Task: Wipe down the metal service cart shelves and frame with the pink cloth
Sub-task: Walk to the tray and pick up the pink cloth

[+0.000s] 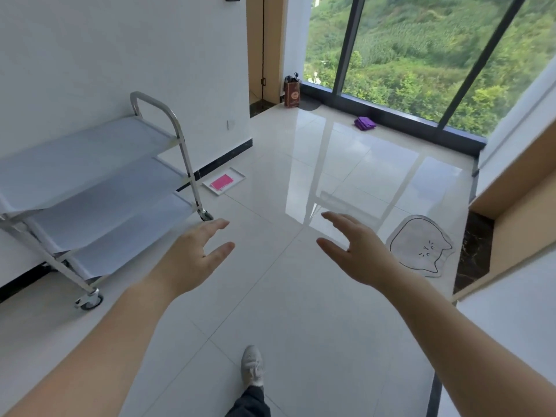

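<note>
both hands are stretched out forward over the glossy tiled floor (270, 311), and both are empty. the left hand (192, 260) has its fingers straight and a little spread, palm turned inward, and it grips nothing. the right hand (358, 251) is the same, fingers relaxed and apart, thumb lower, and it touches nothing.

the metal service cart (90, 188) stands at the left side against the white wall (120, 55). it has three flat shelves, one above the other, a curved handle bar at its far end, and caster wheels under the legs. the left hand is near the cart's lower corner wheel but apart from it.

the pink cloth (221, 182) lies folded in a shallow white tray (237, 176) on the floor, just beside the far end of the cart and close to the dark baseboard of the wall. it is well apart from both hands.

further away, a purple folded cloth (364, 123) lies on the floor near the big window (421, 55), and a brown paper bag (291, 94) stands in the far corner. at the right, a pale mat with a cat face (421, 248) lies on the floor beside a wooden counter edge. at the near bottom, one light sneaker (252, 365) and a dark trouser leg of the person are seen
</note>
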